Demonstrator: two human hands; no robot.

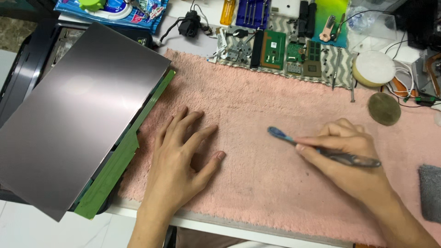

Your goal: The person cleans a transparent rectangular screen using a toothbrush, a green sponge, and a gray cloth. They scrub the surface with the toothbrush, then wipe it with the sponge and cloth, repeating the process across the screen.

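The right hand (351, 154) pinches a slim grey-handled toothbrush with a blue head (321, 149), bristle end pointing left, just over the fluffy pink towel (271, 92). The left hand (181, 158) lies flat on the pile, fingers spread, holding nothing. Beyond its thumb side sits a smooth grey laptop panel (78, 115) on a green tray (117, 167). Small green circuit boards (287, 50) lie beyond the towel's far edge.

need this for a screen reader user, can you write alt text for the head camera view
A person's right hand holds a blue-headed toothbrush over a fluffy pink towel, while the left hand rests flat on it. A flat grey metal laptop panel lies at left; small green circuit boards sit along the far edge.
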